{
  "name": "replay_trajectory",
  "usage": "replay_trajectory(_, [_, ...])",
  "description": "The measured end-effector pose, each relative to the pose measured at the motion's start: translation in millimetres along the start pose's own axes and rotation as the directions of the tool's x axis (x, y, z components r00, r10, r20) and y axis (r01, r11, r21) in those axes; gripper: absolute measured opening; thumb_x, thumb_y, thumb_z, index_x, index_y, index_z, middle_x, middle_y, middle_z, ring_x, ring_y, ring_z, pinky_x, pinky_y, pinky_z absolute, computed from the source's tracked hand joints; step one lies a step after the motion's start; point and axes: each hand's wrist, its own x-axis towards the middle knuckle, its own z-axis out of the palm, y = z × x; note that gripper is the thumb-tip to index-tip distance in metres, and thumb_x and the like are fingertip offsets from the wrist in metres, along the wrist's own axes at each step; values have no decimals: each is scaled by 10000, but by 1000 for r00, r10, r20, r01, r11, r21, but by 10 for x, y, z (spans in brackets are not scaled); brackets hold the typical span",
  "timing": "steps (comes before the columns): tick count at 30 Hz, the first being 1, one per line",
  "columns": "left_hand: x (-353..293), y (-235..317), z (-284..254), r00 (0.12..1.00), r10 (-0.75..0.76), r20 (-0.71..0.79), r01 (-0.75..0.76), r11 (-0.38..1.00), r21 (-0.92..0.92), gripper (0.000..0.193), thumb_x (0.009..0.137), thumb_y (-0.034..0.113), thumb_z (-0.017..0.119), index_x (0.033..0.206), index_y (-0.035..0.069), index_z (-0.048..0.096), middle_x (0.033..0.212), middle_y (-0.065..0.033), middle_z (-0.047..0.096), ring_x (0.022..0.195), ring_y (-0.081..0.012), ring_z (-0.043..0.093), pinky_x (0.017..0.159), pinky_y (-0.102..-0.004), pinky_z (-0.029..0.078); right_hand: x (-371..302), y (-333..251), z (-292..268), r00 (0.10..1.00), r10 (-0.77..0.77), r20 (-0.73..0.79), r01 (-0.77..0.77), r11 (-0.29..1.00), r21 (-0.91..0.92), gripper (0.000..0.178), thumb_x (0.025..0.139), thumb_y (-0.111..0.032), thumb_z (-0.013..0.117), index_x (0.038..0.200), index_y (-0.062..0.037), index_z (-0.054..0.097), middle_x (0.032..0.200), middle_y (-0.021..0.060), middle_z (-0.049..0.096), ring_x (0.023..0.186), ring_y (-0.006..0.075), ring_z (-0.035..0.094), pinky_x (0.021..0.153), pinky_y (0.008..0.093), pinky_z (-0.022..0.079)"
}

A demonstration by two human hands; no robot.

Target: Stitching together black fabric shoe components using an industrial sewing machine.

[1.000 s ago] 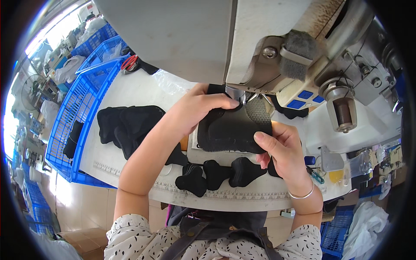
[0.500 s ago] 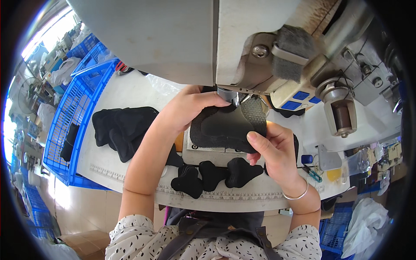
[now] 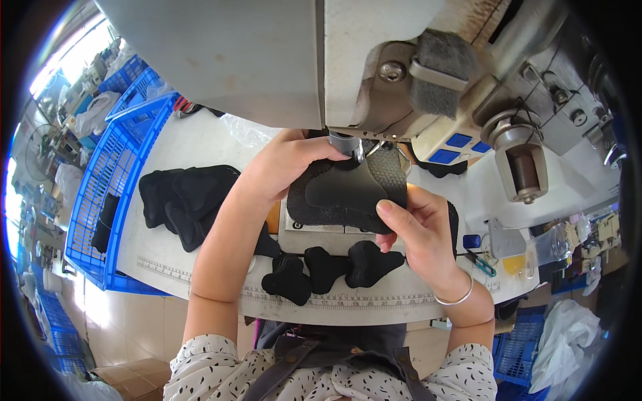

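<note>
Under the head of a sewing machine (image 3: 267, 63) lies a black fabric piece (image 3: 344, 190), a smooth patch on a mesh-like ground. My left hand (image 3: 284, 164) grips its far left edge, thumb on top beside the presser foot (image 3: 358, 152); the other fingers are mostly hidden behind it. At the right edge my right hand (image 3: 418, 224) pinches the piece, thumb above and fingers beneath. Close to the near table edge sit small black padded pieces (image 3: 324, 271) in stacks. Left of my left forearm is a pile of larger black pieces (image 3: 190, 200).
A blue plastic basket (image 3: 100, 180) stands along the table's left side. On the right are teal-handled snips (image 3: 483, 266), a bobbin-like thread spool in a metal holder (image 3: 525, 167) and a clear plastic container (image 3: 552, 247). A printed ruler strip (image 3: 361, 302) follows the near edge.
The whole view has shifted slightly, the machine appearing a little farther left. Both hands keep their hold on the black fabric piece, which stays under the presser foot.
</note>
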Motion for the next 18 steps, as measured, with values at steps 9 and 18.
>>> replay_trajectory(9, [119,-144,-122,985,171,32,-172,985,30,254,701,28,580,942,-52,593,832,-79,614,704,-136,586,627,-240,467,25,-38,16,998,10,54,-9,1000,-25,210,848,-155,600,709,-2,561,593,6,549,499,51,541,414,173,435])
replay_trajectory(18, [-148,-304,36,991,104,-86,-118,977,-180,306,755,213,663,926,-30,589,773,-55,609,666,-102,574,528,-216,445,35,-34,56,1000,-6,10,6,1000,-11,252,844,-178,609,664,-16,540,557,-2,539,463,47,528,372,167,411])
